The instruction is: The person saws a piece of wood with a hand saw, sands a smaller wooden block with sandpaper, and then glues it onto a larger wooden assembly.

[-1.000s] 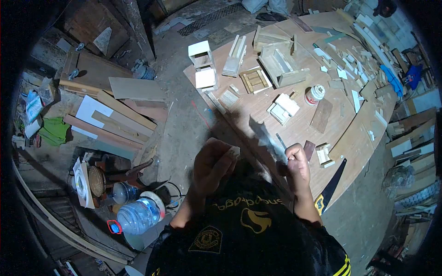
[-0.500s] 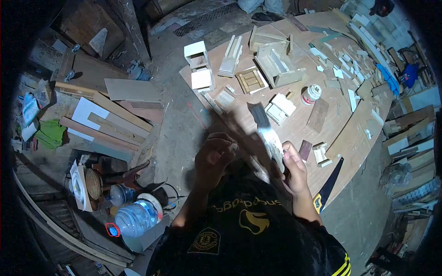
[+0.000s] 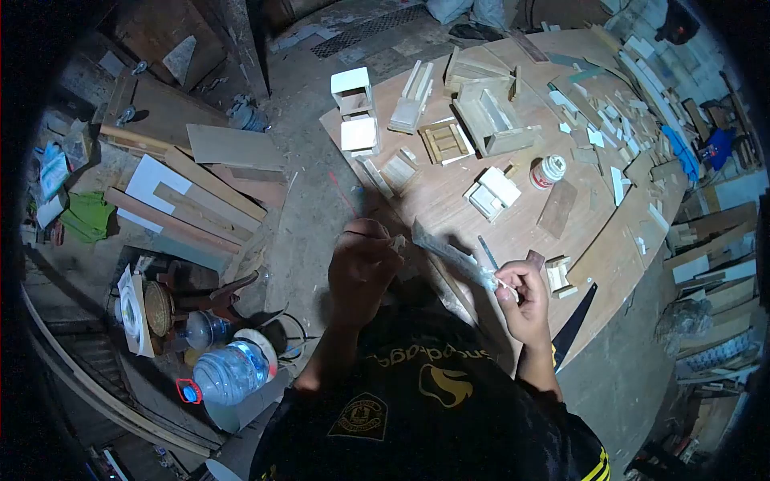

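My right hand (image 3: pixel 523 301) pinches the near end of a pale, flat strip (image 3: pixel 453 255) over the table's near edge. The strip slants up and left from my fingers; its material is hard to tell. My left hand (image 3: pixel 365 268) is raised left of the strip's far end, in shadow, with its fingers curled together around something small and pale at the fingertips. A thin dark stick (image 3: pixel 487 252) lies on the table just beyond the strip. Past it stand a small white wooden model (image 3: pixel 492 193) and a white jar (image 3: pixel 547 171).
The round wooden table (image 3: pixel 437 192) bears small wooden furniture models and many offcuts. A handsaw (image 3: pixel 575 325) lies at its near right edge. On the left are leaning boards (image 3: pixel 180 200) and a large water bottle (image 3: pixel 233 373).
The strip has turned and tilted, its far end now lower and further left, near my left hand. My right hand has shifted slightly right. The view has moved a little.
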Demonstrator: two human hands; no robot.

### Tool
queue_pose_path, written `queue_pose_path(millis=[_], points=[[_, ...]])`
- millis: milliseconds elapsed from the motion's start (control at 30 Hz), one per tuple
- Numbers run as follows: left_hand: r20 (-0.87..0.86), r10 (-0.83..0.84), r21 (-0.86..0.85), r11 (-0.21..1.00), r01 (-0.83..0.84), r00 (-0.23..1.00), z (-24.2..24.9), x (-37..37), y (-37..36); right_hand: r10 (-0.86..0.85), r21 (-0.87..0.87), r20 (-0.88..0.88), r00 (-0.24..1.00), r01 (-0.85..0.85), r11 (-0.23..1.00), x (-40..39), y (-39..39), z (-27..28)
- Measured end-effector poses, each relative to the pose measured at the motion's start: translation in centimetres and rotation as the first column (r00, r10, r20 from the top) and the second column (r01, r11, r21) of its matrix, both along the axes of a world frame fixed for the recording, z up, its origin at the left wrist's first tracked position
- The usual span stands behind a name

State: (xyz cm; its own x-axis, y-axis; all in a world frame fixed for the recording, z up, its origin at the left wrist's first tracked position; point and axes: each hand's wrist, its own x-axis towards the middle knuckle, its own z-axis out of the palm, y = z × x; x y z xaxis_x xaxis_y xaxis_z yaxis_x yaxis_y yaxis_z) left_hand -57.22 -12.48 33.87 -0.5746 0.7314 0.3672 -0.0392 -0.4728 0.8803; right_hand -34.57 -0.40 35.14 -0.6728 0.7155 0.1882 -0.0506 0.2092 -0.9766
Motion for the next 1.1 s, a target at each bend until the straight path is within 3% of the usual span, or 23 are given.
queue_pose_path(millis=[33,67,200,267,300,367,500,600,667,833,1000,1100], points=[[-0.11,0.023,-0.037,0.999,-0.027,0.994,0.4,-0.2,0.0,-0.013,0.065,0.005,1.0,0.012,0.998,0.1,0.1,0.1],[-0.219,0.04,-0.069,0.996,-0.056,0.975,0.7,-0.2,0.0,-0.003,0.01,-0.008,1.0,0.003,1.0,0.2,0.1,0.3],[-0.23,0.056,0.015,0.998,-0.055,0.972,1.2,-0.1,0.2,-0.005,0.088,0.023,1.0,0.003,0.996,0.3,0.2,0.5],[-0.362,0.041,-0.151,0.983,-0.102,0.931,1.9,-0.1,-0.3,-0.029,0.134,0.035,0.999,0.024,0.991,0.2,0.3,0.5],[-0.361,0.041,-0.151,0.983,-0.101,0.932,2.1,0.2,-0.1,-0.03,0.134,0.036,0.999,0.024,0.991,0.2,0.3,0.6],[-0.15,0.07,-0.056,0.995,-0.08,0.986,2.5,0.9,0.3,-0.014,0.15,0.057,0.998,0.005,0.989,0.0,0.3,1.0],[-0.265,0.097,-0.105,0.986,-0.128,0.959,1.7,-0.3,-0.2,0.011,0.286,0.064,0.998,-0.029,0.958,0.6,1.0,0.6],[-0.147,0.084,-0.064,0.993,-0.094,0.986,1.3,-0.3,-0.2,-0.111,0.263,0.045,0.993,0.096,0.96,0.8,1.1,0.2],[-0.071,0.032,-0.008,0.999,-0.033,0.997,1.1,0.0,-0.1,-0.089,0.255,0.033,0.995,0.078,0.964,0.8,1.0,0.4],[-0.099,0.016,-0.044,0.999,-0.021,0.995,1.2,0.1,-0.2,-0.069,0.253,0.071,0.995,0.049,0.966,-0.2,0.6,1.0],[-0.053,0.023,-0.045,0.999,-0.026,0.998,1.2,0.0,-0.2,-0.096,0.277,-0.038,0.995,0.103,0.955,-0.4,0.8,0.4],[-0.13,0.059,-0.052,0.996,-0.066,0.99,1.1,0.0,-0.2,-0.019,0.336,0.056,0.998,-0.001,0.942,-0.5,0.8,0.9]])
